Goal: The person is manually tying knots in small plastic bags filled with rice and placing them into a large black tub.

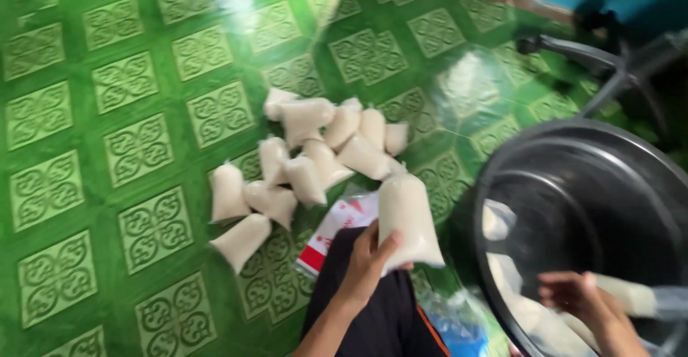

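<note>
Filled white bag [407, 217] gripped in left hand [367, 260], above lap.
R hand [573, 296] clamped on another bag [631, 296] inside black tub [573, 149], more white bags in it; bag pile [308, 160] lies on green floor [107, 113].

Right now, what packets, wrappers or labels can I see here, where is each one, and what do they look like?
Filled bag: in the left hand, clear plastic, white contents.
Pile of bags: on the green patterned floor, small, plump, white.
Printed wrapper: flat on the floor by the knee, white and red.
Empty bag: at the right hand, over the black tub, clear.
</note>
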